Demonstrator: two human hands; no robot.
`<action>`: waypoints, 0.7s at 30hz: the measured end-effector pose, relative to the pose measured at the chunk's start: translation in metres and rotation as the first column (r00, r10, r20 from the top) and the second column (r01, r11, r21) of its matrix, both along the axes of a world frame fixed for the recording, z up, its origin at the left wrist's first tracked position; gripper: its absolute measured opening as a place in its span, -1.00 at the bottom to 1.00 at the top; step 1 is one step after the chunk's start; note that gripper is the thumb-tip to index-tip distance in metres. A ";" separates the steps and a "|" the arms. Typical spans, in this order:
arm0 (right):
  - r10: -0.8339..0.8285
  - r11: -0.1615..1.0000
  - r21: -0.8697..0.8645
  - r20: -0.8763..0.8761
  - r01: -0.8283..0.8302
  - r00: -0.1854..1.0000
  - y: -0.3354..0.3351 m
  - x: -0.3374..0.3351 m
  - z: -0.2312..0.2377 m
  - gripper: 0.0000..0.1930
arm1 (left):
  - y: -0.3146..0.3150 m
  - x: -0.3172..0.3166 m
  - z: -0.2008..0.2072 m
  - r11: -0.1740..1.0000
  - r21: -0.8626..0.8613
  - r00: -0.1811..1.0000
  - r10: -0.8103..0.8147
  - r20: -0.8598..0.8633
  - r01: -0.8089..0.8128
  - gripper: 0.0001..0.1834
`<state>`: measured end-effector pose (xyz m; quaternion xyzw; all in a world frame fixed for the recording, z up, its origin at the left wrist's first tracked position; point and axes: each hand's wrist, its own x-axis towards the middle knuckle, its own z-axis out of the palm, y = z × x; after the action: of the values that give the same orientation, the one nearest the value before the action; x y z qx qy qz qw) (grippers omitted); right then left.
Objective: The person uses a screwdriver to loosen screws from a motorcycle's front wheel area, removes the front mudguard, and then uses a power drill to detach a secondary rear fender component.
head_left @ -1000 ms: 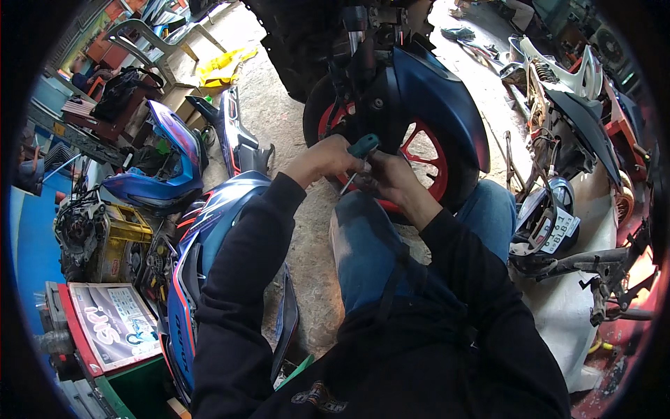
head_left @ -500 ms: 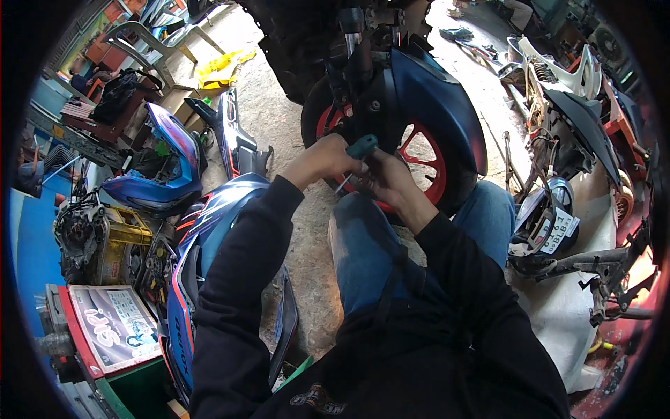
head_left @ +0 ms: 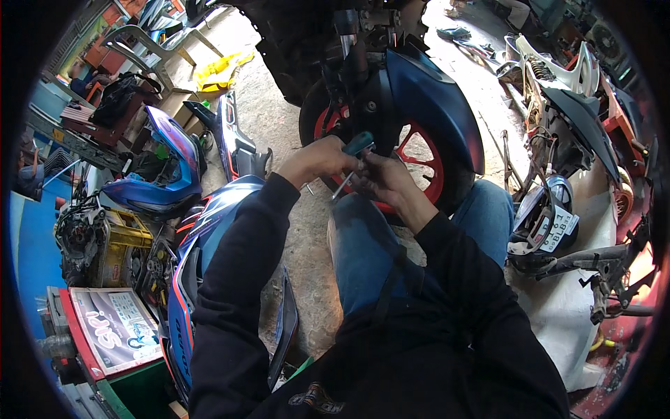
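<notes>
Over my knees, in front of the motorcycle's front wheel [head_left: 436, 159], my two hands work close together. My left hand [head_left: 315, 160] is closed round a teal-handled screwdriver [head_left: 359, 144], its handle end sticking up between the hands. A small metal tip [head_left: 310, 189] shows below that hand. My right hand [head_left: 392, 183] has its fingers pinched on a thin metal rod [head_left: 341, 187] that slants down towards my left knee. Whether rod and handle are one piece is hidden by the fingers. The wheel has red spokes under a dark blue fender [head_left: 436, 98].
Blue body panels [head_left: 223, 209] lie along my left, beside a yellow crate [head_left: 129, 237] and a red box [head_left: 87, 342] with a printed lid. A motorcycle frame and parts [head_left: 551, 216] stand at my right. A yellow plastic piece [head_left: 220, 73] lies farther off, near a bench [head_left: 150, 49].
Both hands stay together and shift only slightly. The screwdriver handle has tilted a little to the left, more of the rod shows, and a metal tip now appears below my left hand.
</notes>
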<state>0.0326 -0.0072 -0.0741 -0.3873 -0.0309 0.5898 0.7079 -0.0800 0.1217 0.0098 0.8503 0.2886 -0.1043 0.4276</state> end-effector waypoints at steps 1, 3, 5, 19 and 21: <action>-0.014 0.999 -0.035 -0.064 0.012 0.998 -0.001 -0.006 0.011 -0.85 | 0.002 -0.003 0.000 0.979 -0.189 0.997 0.076 -0.017 -0.078 -0.46; -0.023 0.997 -0.070 -0.131 0.014 0.991 0.000 -0.013 0.018 -0.85 | 0.005 -0.010 -0.009 0.983 -0.178 0.999 0.045 0.001 -0.044 -0.46; -0.017 0.998 -0.054 -0.086 0.013 0.996 -0.001 -0.007 0.011 -0.86 | -0.004 -0.003 0.002 0.986 -0.168 0.999 -0.011 0.031 0.016 -0.46; -0.051 0.998 -0.049 -0.089 0.047 0.995 -0.003 -0.009 0.009 -0.82 | -0.012 -0.007 0.000 0.970 -0.210 0.992 0.124 0.009 -0.119 -0.48; -0.032 0.998 -0.050 -0.023 0.031 0.999 -0.001 -0.004 0.000 -0.82 | -0.018 -0.004 0.008 0.996 -0.062 0.997 0.066 -0.031 -0.068 -0.50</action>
<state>0.0282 -0.0079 -0.0745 -0.3981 -0.0015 0.5839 0.7075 -0.0841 0.1038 0.0176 0.8247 0.3197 -0.1110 0.4531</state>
